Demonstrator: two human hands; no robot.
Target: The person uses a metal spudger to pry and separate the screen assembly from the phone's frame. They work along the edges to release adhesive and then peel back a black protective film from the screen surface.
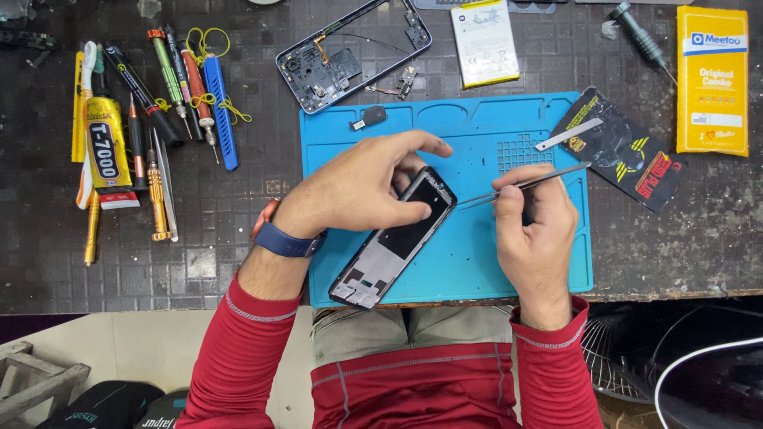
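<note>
An opened phone body (395,242) lies diagonally on the blue work mat (477,262), its bare inner side facing up. My left hand (358,187) presses down on its upper end, fingers spread over the top corner. In my right hand (534,226) I pinch metal tweezers (524,185), whose tips point left toward the phone's top edge and stop just short of it. A small dark part (370,117) rests on the mat's upper left corner.
A stripped phone frame (350,52) and a white battery (485,41) lie beyond the mat. Screwdrivers, a glue tube (105,147) and pry tools (218,111) sit at the left. A dark packet with a metal strip (624,147) and a yellow box (712,79) are at the right.
</note>
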